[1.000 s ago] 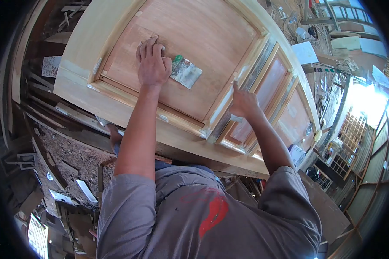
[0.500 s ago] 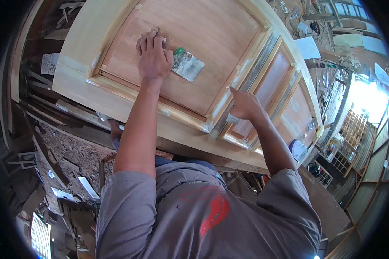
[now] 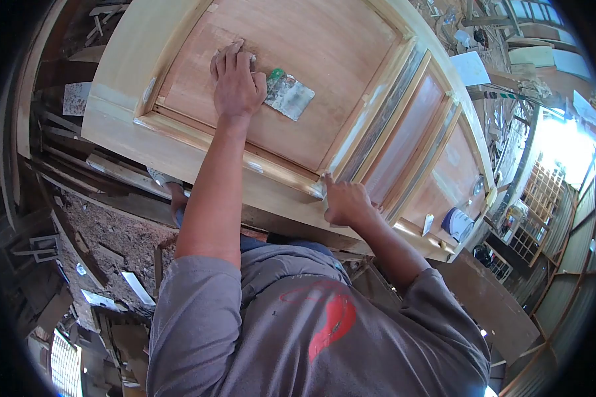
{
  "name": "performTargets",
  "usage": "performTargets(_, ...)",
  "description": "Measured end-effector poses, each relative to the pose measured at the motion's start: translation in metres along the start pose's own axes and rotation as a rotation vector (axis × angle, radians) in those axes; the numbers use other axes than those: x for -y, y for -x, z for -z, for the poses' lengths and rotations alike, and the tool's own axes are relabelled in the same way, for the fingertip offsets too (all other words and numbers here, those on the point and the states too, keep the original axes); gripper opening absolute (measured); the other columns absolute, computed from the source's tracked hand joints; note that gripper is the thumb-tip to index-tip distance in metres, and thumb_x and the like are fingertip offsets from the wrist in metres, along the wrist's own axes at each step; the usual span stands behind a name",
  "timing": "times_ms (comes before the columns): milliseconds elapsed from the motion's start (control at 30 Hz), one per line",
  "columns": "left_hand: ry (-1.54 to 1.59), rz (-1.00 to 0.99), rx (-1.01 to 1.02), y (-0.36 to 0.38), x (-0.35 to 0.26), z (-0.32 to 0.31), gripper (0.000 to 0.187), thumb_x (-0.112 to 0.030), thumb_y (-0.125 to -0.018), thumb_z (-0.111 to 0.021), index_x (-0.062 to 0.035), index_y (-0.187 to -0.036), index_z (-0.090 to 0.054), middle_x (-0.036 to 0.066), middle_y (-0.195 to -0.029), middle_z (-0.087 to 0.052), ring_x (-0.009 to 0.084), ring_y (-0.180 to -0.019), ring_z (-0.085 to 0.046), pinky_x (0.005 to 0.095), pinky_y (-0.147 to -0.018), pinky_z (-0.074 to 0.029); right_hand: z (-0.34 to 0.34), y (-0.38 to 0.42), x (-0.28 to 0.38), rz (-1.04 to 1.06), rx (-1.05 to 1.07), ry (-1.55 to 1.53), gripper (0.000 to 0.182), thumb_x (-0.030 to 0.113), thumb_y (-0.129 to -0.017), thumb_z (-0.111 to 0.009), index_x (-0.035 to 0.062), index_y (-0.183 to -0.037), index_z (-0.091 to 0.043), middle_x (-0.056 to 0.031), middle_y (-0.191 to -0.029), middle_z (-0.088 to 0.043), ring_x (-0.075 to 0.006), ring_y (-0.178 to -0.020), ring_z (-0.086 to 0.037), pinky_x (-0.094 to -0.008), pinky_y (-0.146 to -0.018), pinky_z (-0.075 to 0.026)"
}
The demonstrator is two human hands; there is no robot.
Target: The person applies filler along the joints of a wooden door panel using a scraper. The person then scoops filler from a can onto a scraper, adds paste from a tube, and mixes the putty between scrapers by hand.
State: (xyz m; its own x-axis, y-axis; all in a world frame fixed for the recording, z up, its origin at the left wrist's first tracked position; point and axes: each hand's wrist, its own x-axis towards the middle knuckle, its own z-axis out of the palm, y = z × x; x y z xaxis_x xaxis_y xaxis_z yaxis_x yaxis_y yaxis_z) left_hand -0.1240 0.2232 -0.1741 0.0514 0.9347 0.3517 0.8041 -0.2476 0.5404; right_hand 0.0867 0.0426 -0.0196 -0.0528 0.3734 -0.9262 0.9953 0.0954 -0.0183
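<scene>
A wooden door [image 3: 338, 99] with framed panels lies in front of me. My left hand [image 3: 237, 85] rests on its large panel with curled fingers. A bit of something pale shows beside those fingers, mostly hidden. Just right of that hand lies a flat, grey-white smeared piece [image 3: 291, 97] with a green spot at one corner. My right hand [image 3: 346, 200] is at the near corner of the panel's moulding [image 3: 281, 171], index finger stretched along it and the other fingers folded. Something whitish shows at its left edge, too covered to name.
A white tub with a dark blue rim [image 3: 457, 225] stands at the door's near right, beside a small white-faced item [image 3: 428, 223]. A foot [image 3: 176, 198] shows below the door's left part. Scrap wood and shavings [image 3: 106, 231] cover the ground at left.
My right hand has moved left and toward me, along the strip beside the large panel to its near corner. My left hand has stayed nearly in place.
</scene>
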Motion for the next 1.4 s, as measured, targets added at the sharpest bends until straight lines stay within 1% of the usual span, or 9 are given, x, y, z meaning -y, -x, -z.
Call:
performTargets(233, 0.015, -0.01, 0.012, 0.0, -0.001, 0.003, 0.032, -0.015, -0.081, -0.056, -0.0047, -0.111, -0.054, 0.02, -0.141, -0.052, 0.0409, -0.133, -0.046, 0.0576, -0.118, -0.029, -0.005, 0.007, 0.002, 0.042, 0.025, -0.052, 0.087, 0.014, -0.072, -0.064, -0.0089, -0.151, -0.037, -0.0278, -0.103, -0.072, -0.0392, -0.101, -0.072, -0.0463, -0.088, -0.057)
performTargets(433, 0.016, -0.014, 0.004, 0.0, -0.004, 0.004, 0.03, -0.013, -0.081, -0.056, -0.0049, -0.11, -0.054, 0.02, -0.141, -0.052, 0.0398, -0.133, -0.046, 0.0576, -0.117, -0.03, -0.015, 0.015, -0.011, 0.029, -0.059, -0.144, 0.074, 0.015, -0.07, -0.065, 0.0035, -0.142, -0.055, -0.026, -0.107, -0.072, -0.0405, -0.1, -0.071, -0.0499, -0.089, -0.056)
performTargets(633, 0.0, -0.008, -0.011, -0.003, -0.01, 0.006, 0.029, -0.012, -0.081, -0.055, -0.0041, -0.109, -0.055, 0.021, -0.138, -0.054, 0.0416, -0.131, -0.047, 0.0581, -0.118, -0.03, -0.002, 0.005, -0.065, 0.29, -0.152, -0.542, 0.067, 0.016, -0.073, -0.065, 0.0083, -0.139, -0.061, -0.0234, -0.119, -0.07, -0.0409, -0.112, -0.067, -0.0481, -0.098, -0.053)
performTargets(767, -0.013, -0.007, 0.011, -0.006, -0.013, 0.005, 0.03, -0.012, -0.08, -0.055, -0.0037, -0.109, -0.056, 0.021, -0.138, -0.054, 0.0428, -0.131, -0.047, 0.0581, -0.119, -0.029, 0.039, -0.028, -0.147, 0.323, -0.668, -0.505, 0.076, 0.011, -0.073, -0.067, 0.0116, -0.148, -0.053, -0.0249, -0.115, -0.071, -0.0319, -0.106, -0.072, -0.0403, -0.092, -0.055)
performTargets(833, -0.021, 0.009, 0.025, -0.006, -0.014, 0.005, 0.032, -0.012, -0.08, -0.055, -0.0037, -0.11, -0.056, 0.02, -0.139, -0.054, 0.0427, -0.131, -0.046, 0.0581, -0.119, -0.029, 0.074, -0.05, -0.175, 0.138, -0.672, -0.488, 0.077, 0.013, -0.073, -0.068, 0.0118, -0.148, -0.052, -0.0247, -0.116, -0.071, -0.0353, -0.108, -0.07, -0.0405, -0.093, -0.055)
performTargets(900, -0.023, 0.021, 0.033, -0.006, -0.015, 0.004, 0.033, -0.012, -0.08, -0.055, -0.0037, -0.111, -0.056, 0.02, -0.139, -0.054, 0.0427, -0.132, -0.045, 0.0582, -0.119, -0.028, 0.118, -0.059, -0.183, 0.009, -0.589, -0.419, 0.071, 0.017, -0.075, -0.065, 0.0079, -0.145, -0.055, -0.0244, -0.134, -0.063, -0.0412, -0.125, -0.06, -0.0461, -0.107, -0.048)
performTargets(1133, -0.031, 0.025, 0.059, -0.008, -0.013, 0.003, 0.034, -0.013, -0.079, -0.055, -0.0038, -0.112, -0.056, 0.02, -0.142, -0.051, 0.0435, -0.134, -0.043, 0.0597, -0.118, -0.027, 0.14, -0.108, -0.187, -0.081, -0.564, -0.14, 0.064, 0.014, -0.07, -0.062, 0.0028, -0.133, -0.063, -0.0262, -0.114, -0.07, -0.0415, -0.109, -0.067, -0.0495, -0.094, -0.054)
performTargets(1233, -0.029, 0.013, 0.052, -0.007, -0.012, 0.001, 0.034, -0.013, -0.079, -0.055, -0.0042, -0.112, -0.056, 0.02, -0.142, -0.051, 0.044, -0.133, -0.043, 0.0599, -0.118, -0.027, 0.125, -0.085, -0.163, -0.078, -0.574, -0.127, 0.046, 0.018, -0.072, -0.061, -0.0035, -0.112, -0.069, -0.0263, -0.106, -0.072, -0.0411, -0.103, -0.07, -0.0498, -0.089, -0.057)
performTargets(1400, -0.021, 0.0, 0.047, -0.007, -0.013, 0.0, 0.033, -0.013, -0.08, -0.055, -0.0041, -0.111, -0.056, 0.021, -0.141, -0.052, 0.0444, -0.132, -0.044, 0.0593, -0.116, -0.029, 0.081, -0.056, -0.111, -0.091, -0.358, -0.135, 0.035, 0.02, -0.072, -0.063, 0.0, -0.098, -0.075, -0.022, -0.096, -0.075, -0.0385, -0.092, -0.074, -0.0481, -0.078, -0.06)
